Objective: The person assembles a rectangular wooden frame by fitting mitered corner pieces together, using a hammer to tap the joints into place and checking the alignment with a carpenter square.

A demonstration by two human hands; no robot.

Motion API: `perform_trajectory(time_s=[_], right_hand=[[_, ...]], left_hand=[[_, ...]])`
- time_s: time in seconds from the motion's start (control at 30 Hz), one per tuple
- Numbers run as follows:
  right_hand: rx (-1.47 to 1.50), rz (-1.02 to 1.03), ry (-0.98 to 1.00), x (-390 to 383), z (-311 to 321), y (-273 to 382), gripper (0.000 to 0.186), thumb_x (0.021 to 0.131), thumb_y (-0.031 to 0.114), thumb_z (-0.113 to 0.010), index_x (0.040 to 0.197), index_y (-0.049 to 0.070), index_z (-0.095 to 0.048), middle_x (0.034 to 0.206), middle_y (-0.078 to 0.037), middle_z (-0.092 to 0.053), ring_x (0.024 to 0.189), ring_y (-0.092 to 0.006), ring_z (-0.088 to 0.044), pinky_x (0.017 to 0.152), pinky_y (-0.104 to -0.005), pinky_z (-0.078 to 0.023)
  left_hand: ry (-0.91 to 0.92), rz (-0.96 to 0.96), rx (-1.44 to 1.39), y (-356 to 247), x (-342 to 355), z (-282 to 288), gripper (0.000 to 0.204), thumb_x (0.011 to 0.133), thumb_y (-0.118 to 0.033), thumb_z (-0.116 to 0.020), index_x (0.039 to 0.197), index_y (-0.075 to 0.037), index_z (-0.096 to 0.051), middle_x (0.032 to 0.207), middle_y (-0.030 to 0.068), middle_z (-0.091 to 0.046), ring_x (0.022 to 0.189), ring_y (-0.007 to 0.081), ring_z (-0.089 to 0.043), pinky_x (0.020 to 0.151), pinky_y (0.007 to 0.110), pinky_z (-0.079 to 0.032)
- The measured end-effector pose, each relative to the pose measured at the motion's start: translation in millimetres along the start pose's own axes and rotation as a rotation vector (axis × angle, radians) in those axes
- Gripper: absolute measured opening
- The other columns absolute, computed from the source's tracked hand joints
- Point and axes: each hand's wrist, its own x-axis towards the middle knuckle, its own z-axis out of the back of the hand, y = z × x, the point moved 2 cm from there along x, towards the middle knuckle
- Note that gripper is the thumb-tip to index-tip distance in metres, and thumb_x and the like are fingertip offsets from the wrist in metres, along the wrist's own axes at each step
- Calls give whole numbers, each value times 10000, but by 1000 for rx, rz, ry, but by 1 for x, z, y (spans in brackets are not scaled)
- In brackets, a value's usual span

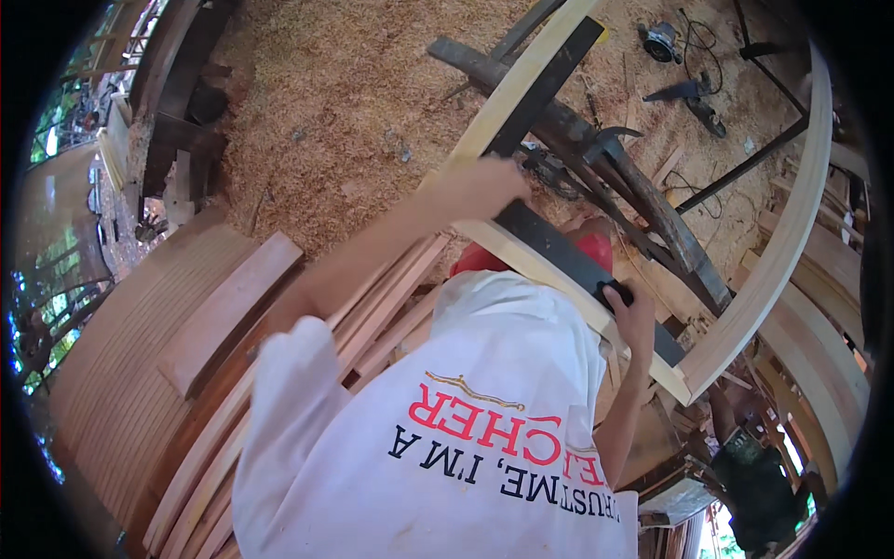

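A pale wooden frame (531, 252) lies across my lap, with dark strips (563, 250) along its inner side. My left hand (489, 191) reaches across to the frame's near-left corner, its fingers curled down over the wood and hiding the joint. Farther right, my right hand (635, 315) is closed around a small black object (615, 296), held against the dark strip; its exact kind is unclear. One long side of the frame (768, 279) runs up along the right, and another (526, 79) stretches away from my left hand.
Beyond the frame, a dark timber trestle (643, 191) carries a hammer (613, 140). Power tools (661, 42) with cords lie on the floor (335, 84), covered in shavings. Long planks (391, 312) lie to my left beside a ribbed panel (140, 345). More boards (810, 335) are stacked at the right.
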Motion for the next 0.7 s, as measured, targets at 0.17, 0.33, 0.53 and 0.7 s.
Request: perform_trajectory(time_s=[0.17, 0.33, 0.53, 0.7], right_hand=[[9, -11, -37, 4, -5, -5, 316, 848, 281, -762, 921, -15, -677, 815, -189, -694, 746, -285, -671, 726, -378, -503], [16, 10, -56, 2, -6, -8, 320, 840, 278, -769, 938, -16, -690, 849, -191, -701, 781, -290, -678, 748, -387, -510], [59, -29, -48, -2, -1, -2, 346, 812, 281, -790, 980, -12, -715, 921, -197, -717, 850, -311, -692, 793, -397, -521], [27, -41, -53, 5, -5, -10, 412, 798, 325, -806, 1029, -4, -715, 958, -208, -724, 902, -353, -697, 837, -412, -530]], left_hand=[[-369, -327, 583, 48, 19, 68, 281, 861, -152, -645, 1107, -248, -742, 1315, -31, -652, 1414, 172, -438, 1197, 513, -274], [-43, -265, 485, 44, 37, 92, 294, 866, -182, -689, 1147, -255, -736, 1416, -58, -580, 1482, 177, -332, 1236, 597, -119], [132, -209, 458, 37, 49, 92, 303, 804, -218, -797, 1099, -273, -749, 1458, -43, -525, 1493, 167, -294, 1203, 691, -117], [61, -221, 547, 31, 58, 83, 405, 688, -226, -874, 1065, -270, -732, 1299, -32, -534, 1412, 203, -355, 1166, 693, -188]])
